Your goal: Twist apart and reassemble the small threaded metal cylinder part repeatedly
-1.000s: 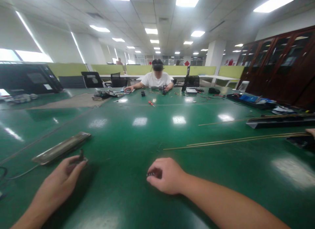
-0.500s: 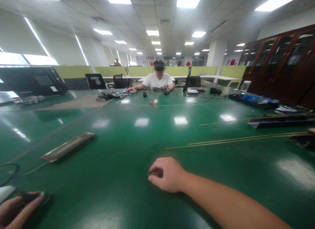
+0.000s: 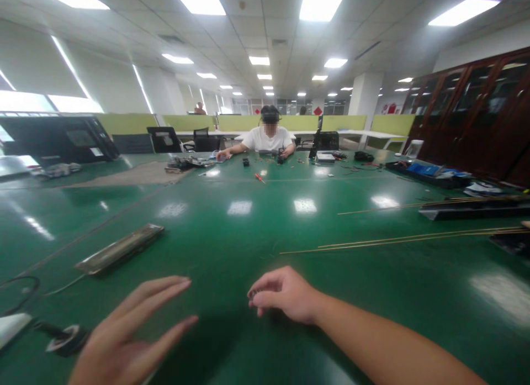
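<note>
Low over the green table [image 3: 215, 230], my right hand [image 3: 285, 296] pinches a small dark piece [image 3: 252, 296] with shiny spots between thumb and fingers. The piece is mostly hidden, so its kind does not show. My left hand [image 3: 136, 330] is open, with its thumb and fingers apart and pointing toward the right hand, and nothing is between them. Just left of it lies a dark object with a rounded, pale-rimmed end [image 3: 68, 339], partly covered by the hand. A white item [image 3: 14, 327] sits beyond that at the left edge.
A long flat metal-edged bar [image 3: 120, 249] with a cable lies on the left. Thin brass-coloured rods [image 3: 372, 242] stretch in from the right, near a black channel [image 3: 467, 209]. Across the table sits a person [image 3: 269, 137] by small parts and an orange screwdriver [image 3: 259, 178].
My left hand has moved right from the dark object at the lower left and is now open near my right hand. My right hand keeps its pinch, its fingers slightly turned.
</note>
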A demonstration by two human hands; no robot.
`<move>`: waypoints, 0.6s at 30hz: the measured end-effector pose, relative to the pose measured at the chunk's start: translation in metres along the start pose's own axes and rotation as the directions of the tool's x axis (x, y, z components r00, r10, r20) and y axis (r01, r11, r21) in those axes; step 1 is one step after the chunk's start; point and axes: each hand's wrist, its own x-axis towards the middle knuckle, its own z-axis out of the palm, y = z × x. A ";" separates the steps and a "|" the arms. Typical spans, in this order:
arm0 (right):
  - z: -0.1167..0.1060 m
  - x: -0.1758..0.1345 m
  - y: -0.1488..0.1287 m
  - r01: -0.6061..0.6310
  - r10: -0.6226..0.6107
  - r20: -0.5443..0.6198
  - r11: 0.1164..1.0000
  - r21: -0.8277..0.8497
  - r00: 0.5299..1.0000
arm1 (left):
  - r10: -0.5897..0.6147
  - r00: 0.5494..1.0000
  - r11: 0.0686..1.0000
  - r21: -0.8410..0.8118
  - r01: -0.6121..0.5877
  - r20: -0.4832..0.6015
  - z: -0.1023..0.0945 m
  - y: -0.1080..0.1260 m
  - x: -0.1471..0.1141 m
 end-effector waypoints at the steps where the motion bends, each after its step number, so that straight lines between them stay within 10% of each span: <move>1: -0.001 0.000 -0.001 -0.008 0.008 0.013 0.999 0.031 1.000 | 0.003 0.996 0.994 -0.113 0.007 0.089 0.011 0.014 0.008; 5: -0.005 -0.001 -0.005 -0.020 0.018 0.042 0.998 0.056 0.999 | 0.129 0.939 0.925 -0.380 0.003 0.319 0.049 0.048 0.034; 13: -0.008 -0.002 -0.005 -0.048 0.045 0.108 0.998 0.028 0.993 | 0.114 0.946 0.814 -0.574 0.086 0.303 0.070 0.060 0.045; 18: -0.012 0.000 -0.002 -0.108 0.106 0.144 0.994 0.007 0.984 | -0.230 0.953 0.822 -0.485 0.299 0.198 0.054 0.036 0.035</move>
